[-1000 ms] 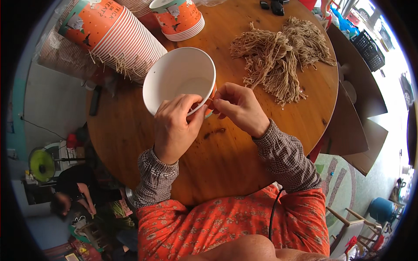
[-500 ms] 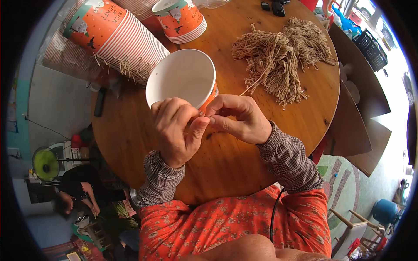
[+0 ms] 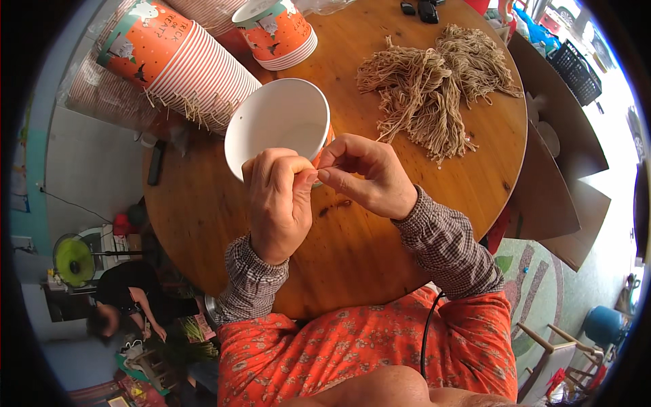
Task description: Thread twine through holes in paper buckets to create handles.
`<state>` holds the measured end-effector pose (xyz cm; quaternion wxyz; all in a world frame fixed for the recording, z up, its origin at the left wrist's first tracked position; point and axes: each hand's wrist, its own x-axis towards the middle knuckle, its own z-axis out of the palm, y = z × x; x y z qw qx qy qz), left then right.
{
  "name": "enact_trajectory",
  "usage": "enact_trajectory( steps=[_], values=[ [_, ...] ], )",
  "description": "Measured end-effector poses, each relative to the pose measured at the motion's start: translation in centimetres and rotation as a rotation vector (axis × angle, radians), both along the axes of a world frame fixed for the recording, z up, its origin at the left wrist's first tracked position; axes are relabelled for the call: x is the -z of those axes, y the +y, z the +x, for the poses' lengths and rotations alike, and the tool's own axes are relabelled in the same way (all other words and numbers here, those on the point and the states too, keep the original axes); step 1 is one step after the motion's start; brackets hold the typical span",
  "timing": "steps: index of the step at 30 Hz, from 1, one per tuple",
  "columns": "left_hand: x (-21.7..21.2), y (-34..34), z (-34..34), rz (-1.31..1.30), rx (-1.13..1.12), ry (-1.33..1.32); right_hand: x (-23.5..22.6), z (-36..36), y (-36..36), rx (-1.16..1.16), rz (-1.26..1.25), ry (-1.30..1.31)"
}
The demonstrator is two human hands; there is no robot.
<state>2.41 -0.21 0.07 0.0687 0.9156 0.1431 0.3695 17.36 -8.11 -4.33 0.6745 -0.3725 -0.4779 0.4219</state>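
A white-lined paper bucket [image 3: 268,129] with an orange outside is tipped on the table, its mouth toward me. My left hand [image 3: 279,197] is closed in front of its near rim, thumb and forefinger pinched. Meeting it fingertip to fingertip is my right hand [image 3: 369,175], also pinching, beside the bucket's right side. What lies between the fingertips is too small to make out. A small dark hole shows in the bucket's inner wall. To the right rests a heap of beige cords [image 3: 434,91], out of reach of both hands.
Nested orange buckets [image 3: 196,68] lie at the back left, with cord ends sticking out. A shorter stack [image 3: 281,37] stands behind. Small black objects [image 3: 427,10] sit at the far edge. An open cardboard box [image 3: 549,149] is right of the round wooden table [image 3: 359,264]; another person is lower left.
Both hands keep their pinch and shift slightly, the fingertips rising a little. My left hand turns more upright. The bucket's near rim tilts slightly downward. The other person's arm has moved.
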Motion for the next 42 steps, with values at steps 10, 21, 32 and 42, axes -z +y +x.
enact_trajectory(
  steps=[10,21,32,42],
  values=[
    [0.3,0.3,0.1,0.026,-0.002,-0.024,-0.3,0.3,-0.1,-0.04,-0.102,0.111],
    [-0.1,0.7,0.1,0.022,-0.038,0.019,0.3,0.5,0.4,0.015,-0.097,0.075],
    [0.5,1.3,-0.3,-0.009,-0.115,0.057,2.7,-1.0,1.5,0.184,-0.183,0.079],
    [0.7,1.1,-0.2,-0.003,-0.088,0.055,2.2,-1.2,1.6,0.182,-0.147,0.169]
  ],
)
